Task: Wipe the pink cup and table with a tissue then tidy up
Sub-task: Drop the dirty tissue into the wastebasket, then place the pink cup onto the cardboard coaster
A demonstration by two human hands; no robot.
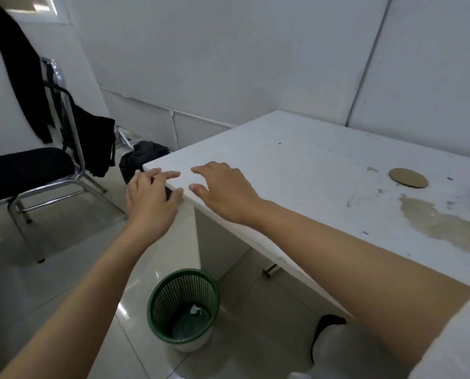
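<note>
Pink cup was nowhere in view, so its place and condition could not be told. A white table ran from the centre of the head view to the right edge, against pale wall panels. Both of the person's bare arms reached forward to its near left corner. The left hand lay over the corner's edge and the right hand rested on the tabletop just beside it. The fingers of both were spread and relaxed, holding nothing.

On the floor below the arms stood a green mesh wastebasket with a small crumpled white scrap at its bottom. It was likely the used tissue, which suggested the wiping and discarding were over. The table did not look fully clean. A broad tan stain spread near its right end among dark specks, and a round brown coaster lay flat just beyond the stain. Whether those marks were wet or worn into the surface could not be judged.

To the left stood a chrome chair with a black seat and dark clothing draped over its back. A black bag sat on the tiled floor behind the table's corner. The task appeared to be in its closing, tidying stage.
</note>
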